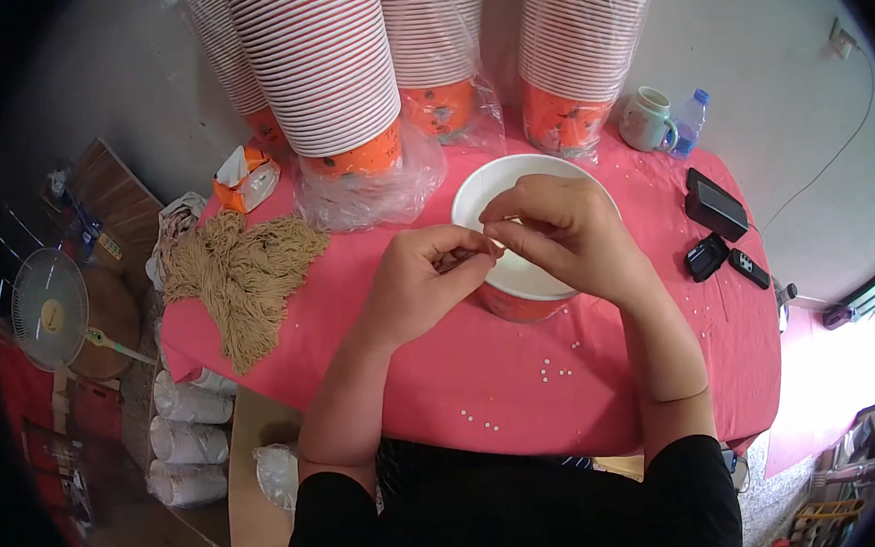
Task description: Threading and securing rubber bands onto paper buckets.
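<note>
Directly under both hands (496,250), a white paper bowl (533,283), rim pinched.

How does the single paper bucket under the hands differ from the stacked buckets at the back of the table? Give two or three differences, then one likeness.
The single paper bucket stands upright with its white inside showing; the stacked buckets are nested mouth down, showing ribbed rims.
The single bucket is bare; the stacked ones sit in clear plastic sleeves.
The left hand and right hand work at the single bucket's rim; nobody touches the stacks.
Both are orange outside and stand on the pink tablecloth.
</note>
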